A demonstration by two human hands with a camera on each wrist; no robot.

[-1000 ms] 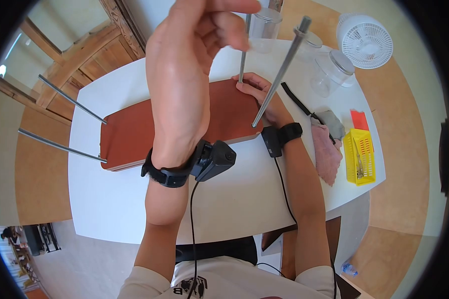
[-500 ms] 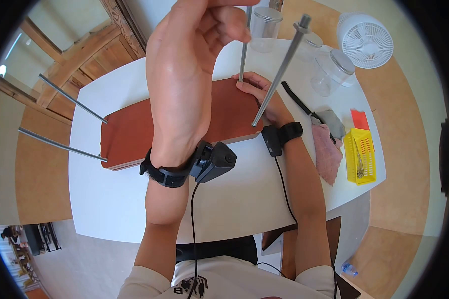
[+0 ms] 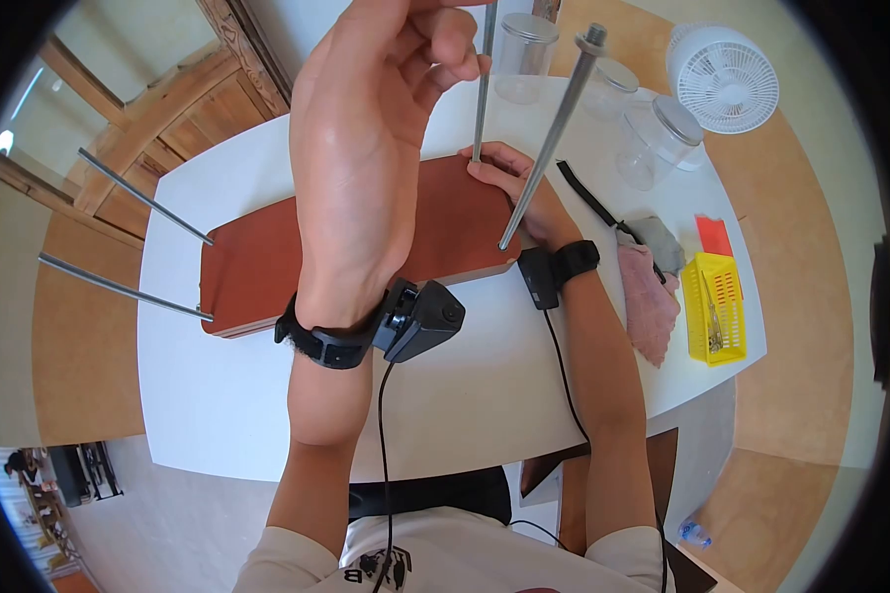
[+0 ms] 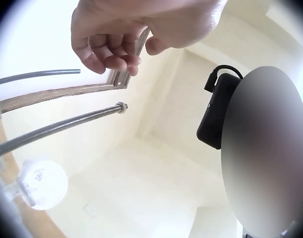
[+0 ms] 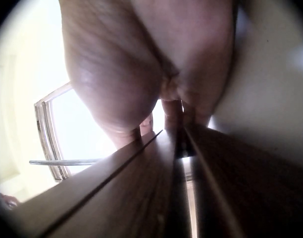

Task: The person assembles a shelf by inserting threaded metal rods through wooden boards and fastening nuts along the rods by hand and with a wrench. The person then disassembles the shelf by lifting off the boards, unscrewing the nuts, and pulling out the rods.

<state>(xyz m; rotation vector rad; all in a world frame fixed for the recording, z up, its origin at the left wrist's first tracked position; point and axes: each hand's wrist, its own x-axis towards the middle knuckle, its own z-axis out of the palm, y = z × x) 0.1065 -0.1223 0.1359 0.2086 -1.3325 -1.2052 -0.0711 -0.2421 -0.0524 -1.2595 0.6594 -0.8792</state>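
Reddish-brown boards (image 3: 455,227) lie stacked on the table, with metal rods standing at the corners. My right hand (image 3: 514,178) grips their far right corner, thumb on top beside the far right rod (image 3: 482,119); the right wrist view shows its fingers reaching past the ends of the wooden boards (image 5: 126,183). My left hand (image 3: 366,148) is raised above the boards, palm turned right, its fingers loosely curled close to the upper part of that rod. In the left wrist view nothing shows between its fingers (image 4: 114,62). The near right rod (image 3: 554,138) carries a nut near its top.
On the white table (image 3: 465,395) stand clear jars (image 3: 648,148) at the back right, near a white fan (image 3: 730,89). A pink cloth (image 3: 648,306), a black strip (image 3: 585,196) and a yellow basket (image 3: 712,311) lie to the right. Left rods (image 3: 129,287) lean outward.
The left hand's extended fingers have curled in, near the same spot. The near right rod's top has shifted slightly left and up. The right hand keeps its grip on the corner.
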